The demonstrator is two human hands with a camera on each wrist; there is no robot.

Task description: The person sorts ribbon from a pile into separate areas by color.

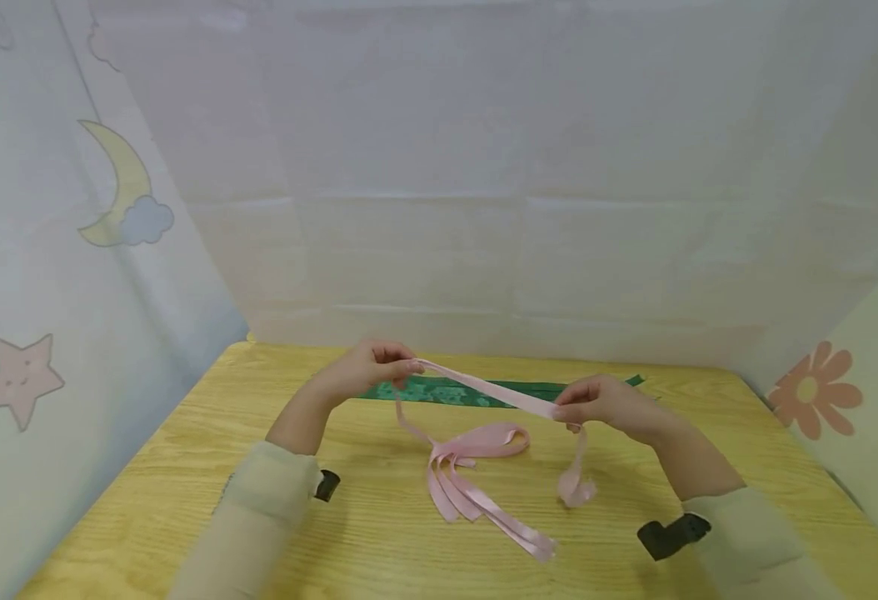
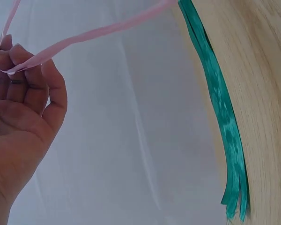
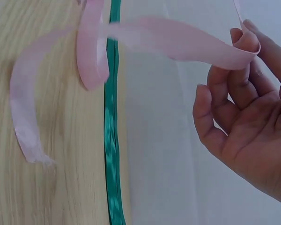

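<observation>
A pink ribbon [image 1: 487, 387] is stretched between both hands above the table. My left hand [image 1: 375, 367] pinches it at one side, and the ribbon runs down from there to a pink bundle. My right hand [image 1: 610, 407] pinches the other side, lower and nearer; a loose end hangs beneath it toward the table. In the right wrist view, the ribbon [image 3: 192, 44] bends round the right fingertips. The pink ribbon bundle [image 1: 484, 446] lies on the table, with one loop and several tails fanned toward the front right. Behind the hands, green ribbons [image 1: 454, 392] lie lengthwise.
The wooden table [image 1: 379, 533] carries all the ribbons, and its far edge meets a pale hanging sheet [image 1: 409, 167]. Printed wall panels stand at left and right. A dark strap piece [image 1: 671, 535] sits at the right sleeve, another [image 1: 326, 485] at the left.
</observation>
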